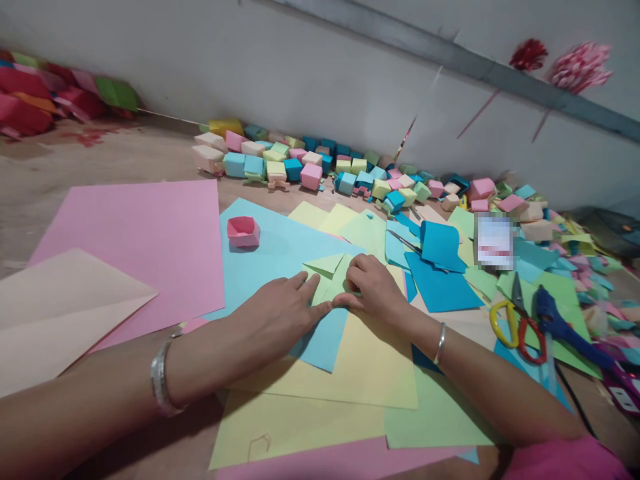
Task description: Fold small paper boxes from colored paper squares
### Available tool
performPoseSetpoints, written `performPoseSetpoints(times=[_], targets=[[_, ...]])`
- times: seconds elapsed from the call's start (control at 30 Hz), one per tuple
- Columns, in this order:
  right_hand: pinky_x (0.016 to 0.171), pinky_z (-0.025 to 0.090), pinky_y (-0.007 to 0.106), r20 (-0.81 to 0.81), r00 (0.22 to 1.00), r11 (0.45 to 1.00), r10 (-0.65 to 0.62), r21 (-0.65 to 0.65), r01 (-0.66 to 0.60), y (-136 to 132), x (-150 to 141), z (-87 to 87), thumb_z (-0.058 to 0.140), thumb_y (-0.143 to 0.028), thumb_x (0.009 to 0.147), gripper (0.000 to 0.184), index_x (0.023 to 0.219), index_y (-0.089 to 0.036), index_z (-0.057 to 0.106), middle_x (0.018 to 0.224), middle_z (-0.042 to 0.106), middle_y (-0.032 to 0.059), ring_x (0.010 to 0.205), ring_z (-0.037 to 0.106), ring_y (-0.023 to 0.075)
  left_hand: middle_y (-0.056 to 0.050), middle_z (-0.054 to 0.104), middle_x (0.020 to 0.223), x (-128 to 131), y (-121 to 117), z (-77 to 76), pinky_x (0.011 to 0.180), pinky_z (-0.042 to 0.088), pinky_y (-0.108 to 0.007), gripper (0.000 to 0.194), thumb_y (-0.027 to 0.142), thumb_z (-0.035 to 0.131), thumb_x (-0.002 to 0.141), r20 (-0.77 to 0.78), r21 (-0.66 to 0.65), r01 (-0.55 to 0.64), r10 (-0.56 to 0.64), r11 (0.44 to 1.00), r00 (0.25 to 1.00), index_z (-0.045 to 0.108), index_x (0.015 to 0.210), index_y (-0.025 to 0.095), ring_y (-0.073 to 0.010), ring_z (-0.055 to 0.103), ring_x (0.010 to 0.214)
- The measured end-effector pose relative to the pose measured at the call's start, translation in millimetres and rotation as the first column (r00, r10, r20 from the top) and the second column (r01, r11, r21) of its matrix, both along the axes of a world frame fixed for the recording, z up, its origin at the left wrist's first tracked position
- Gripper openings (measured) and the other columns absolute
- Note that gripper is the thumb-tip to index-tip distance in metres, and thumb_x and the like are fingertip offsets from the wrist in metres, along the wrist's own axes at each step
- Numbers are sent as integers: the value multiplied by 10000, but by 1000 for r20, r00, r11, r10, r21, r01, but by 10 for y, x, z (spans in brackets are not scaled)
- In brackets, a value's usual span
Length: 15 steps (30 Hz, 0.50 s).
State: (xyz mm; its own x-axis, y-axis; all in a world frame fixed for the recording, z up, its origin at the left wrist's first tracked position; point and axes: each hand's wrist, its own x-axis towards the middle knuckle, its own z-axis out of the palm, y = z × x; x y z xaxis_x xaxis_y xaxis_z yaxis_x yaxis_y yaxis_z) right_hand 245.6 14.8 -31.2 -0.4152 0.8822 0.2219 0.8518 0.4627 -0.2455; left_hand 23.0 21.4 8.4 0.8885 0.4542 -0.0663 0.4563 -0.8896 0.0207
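Observation:
A light green sheet of paper (327, 267), partly folded with a pointed flap, lies on a light blue sheet (285, 233). My left hand (280, 310) rests on its left side, fingers stretched out and pressing it down. On the right edge, my right hand (373, 287) has its fingers curled and its thumb against the paper, the two thumb tips almost meeting. Both hands cover part of the folds. Just beyond my left hand, a small pink folded paper box (243, 232) stands with its top open.
Many small folded paper boxes (310, 175) line the wall. Pink paper (150, 247) and a creased peach sheet (65, 313) lie left. Scissors (517, 320), a blue glue gun (565, 327) and blue paper pieces (443, 280) lie right. Yellow sheets (325, 373) spread in front.

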Motion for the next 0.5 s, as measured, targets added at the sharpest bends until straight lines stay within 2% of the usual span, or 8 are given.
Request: performPoseSetpoints(times=[0.1, 0.2, 0.33, 0.4, 0.5], targets=[[646, 345, 318, 13, 1000, 999, 28, -16, -28, 7, 60, 25, 668, -571, 783, 428, 665, -176, 553, 810, 532, 60, 740, 442, 179, -106, 579, 923, -6, 4, 5, 670, 418, -338, 467, 24, 494, 819, 12, 1, 0, 0, 1000, 1000, 591, 1220, 243, -270, 561, 889], [634, 349, 299, 2, 999, 996, 35, -87, -34, 24, 172, 73, 764, -489, 726, 389, 663, -174, 545, 857, 544, 60, 777, 473, 177, -121, 578, 967, -17, 5, 17, 676, 424, -345, 393, 44, 518, 825, 6, -3, -3, 3, 1000, 1000, 625, 1154, 230, -275, 558, 907], [646, 373, 281, 4, 1000, 980, 9, -198, -8, 37, 284, 171, 844, -356, 664, 349, 671, -164, 552, 926, 554, 69, 842, 515, 182, -143, 563, 1070, -2, -46, 50, 678, 436, -361, 232, 257, 578, 876, 12, -30, -16, 16, 999, 1000, 621, 1100, 219, -302, 536, 967], [653, 377, 275, 16, 1000, 974, 8, -225, -5, 34, 288, 221, 833, -332, 688, 319, 683, -161, 563, 935, 551, 66, 854, 521, 178, -145, 550, 1109, 27, -99, 59, 692, 442, -372, 252, 368, 580, 882, 26, -33, -47, 48, 998, 998, 617, 1085, 222, -307, 527, 984], [654, 369, 272, 47, 999, 970, 11, -243, 1, 27, 256, 286, 812, -331, 718, 293, 689, -161, 575, 939, 547, 61, 861, 515, 175, -154, 544, 1136, 83, -181, 42, 744, 449, -412, 438, 447, 589, 873, 19, 34, -67, 66, 997, 998, 537, 1265, 260, -340, 507, 1053]])
